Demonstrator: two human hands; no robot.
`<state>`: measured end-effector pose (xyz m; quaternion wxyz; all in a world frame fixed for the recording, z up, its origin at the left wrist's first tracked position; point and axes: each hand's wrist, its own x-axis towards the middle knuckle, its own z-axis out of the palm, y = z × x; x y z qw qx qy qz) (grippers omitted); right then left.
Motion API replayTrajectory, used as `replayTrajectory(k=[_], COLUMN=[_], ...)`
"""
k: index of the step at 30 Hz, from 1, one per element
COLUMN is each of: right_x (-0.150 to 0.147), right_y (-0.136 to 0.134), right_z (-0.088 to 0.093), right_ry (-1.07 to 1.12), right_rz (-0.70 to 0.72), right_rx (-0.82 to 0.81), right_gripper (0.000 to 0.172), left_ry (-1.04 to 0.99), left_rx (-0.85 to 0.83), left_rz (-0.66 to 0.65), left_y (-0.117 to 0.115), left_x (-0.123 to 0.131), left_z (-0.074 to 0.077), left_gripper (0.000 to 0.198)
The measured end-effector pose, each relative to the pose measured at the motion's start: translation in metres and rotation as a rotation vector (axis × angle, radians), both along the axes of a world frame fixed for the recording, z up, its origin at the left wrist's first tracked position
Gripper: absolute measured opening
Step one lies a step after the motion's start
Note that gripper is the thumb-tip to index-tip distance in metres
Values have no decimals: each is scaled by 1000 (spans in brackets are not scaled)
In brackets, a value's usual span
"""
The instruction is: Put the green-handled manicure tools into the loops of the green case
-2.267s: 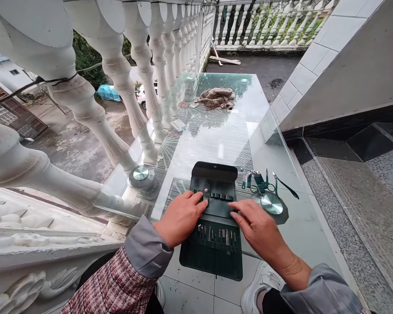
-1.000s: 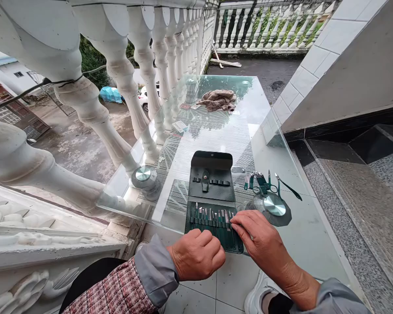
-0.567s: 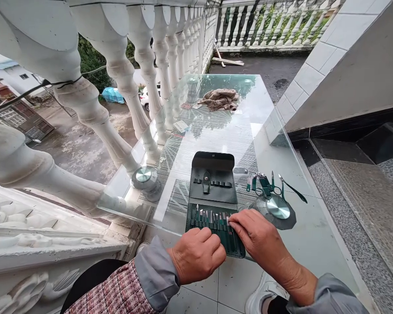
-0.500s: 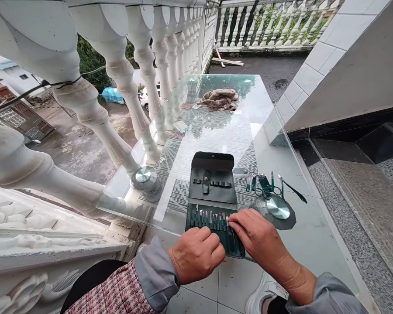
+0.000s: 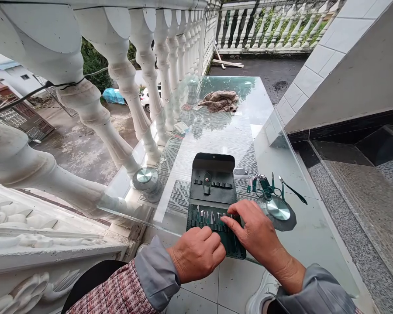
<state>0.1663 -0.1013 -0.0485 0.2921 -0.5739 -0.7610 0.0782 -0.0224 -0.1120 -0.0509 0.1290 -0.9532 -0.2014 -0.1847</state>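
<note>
An unfolded dark green manicure case (image 5: pixel 212 198) lies near the front edge of the glass table. Slim metal nail tools (image 5: pixel 209 216) stand in a row of loops in its lower half; the loops of the upper half hold nothing. My left hand (image 5: pixel 198 254) is closed at the case's lower left edge, its fingertips hidden beneath the knuckles. Over the right end of the tool row is my right hand (image 5: pixel 255 226), thumb and index finger apart, close to the tool tips. To the right lie nail clippers (image 5: pixel 265 187), small scissors (image 5: pixel 276 190) and long-handled nippers (image 5: pixel 293 190).
The glass table (image 5: pixel 216 139) has round metal discs, one (image 5: pixel 145 175) on the left and another (image 5: pixel 278 208) on the right. A crumpled brown cloth (image 5: pixel 218 101) lies at its far end. White balusters (image 5: pixel 94 109) border the left side; stone steps (image 5: pixel 363 187) rise on the right.
My right hand has shifted slightly left along the tool row, and its thumb and index finger have parted. My left hand stays in nearly the same place.
</note>
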Motion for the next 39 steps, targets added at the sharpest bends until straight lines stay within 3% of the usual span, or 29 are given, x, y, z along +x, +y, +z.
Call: replayTrajectory(k=[10, 18, 27, 31, 35, 39], right_x=[-16, -14, -24, -25, -18, -7], right_y=[14, 25, 22, 24, 28, 26], right_z=[-7, -12, -11, -13, -8, 2], right_ry=[-102, -82, -50, -44, 108, 166], right_rz=[-26, -44, -18, -52, -46, 48], right_rx=[-22, 62, 80, 73, 81, -58], right_gripper=[33, 27, 38, 35, 25, 7], left_ry=[-38, 35, 62, 30, 40, 98], left_rx=[59, 57, 48, 52, 53, 35], left_rz=[-15, -18, -40, -46, -42, -48], left_y=[-4, -8, -8, -8, -8, -8], left_x=[-2, -2, -2, -1, -1, -2], left_z=[2, -1, -1, -2, -2, -2], left_gripper=[11, 8, 8, 8, 6, 5])
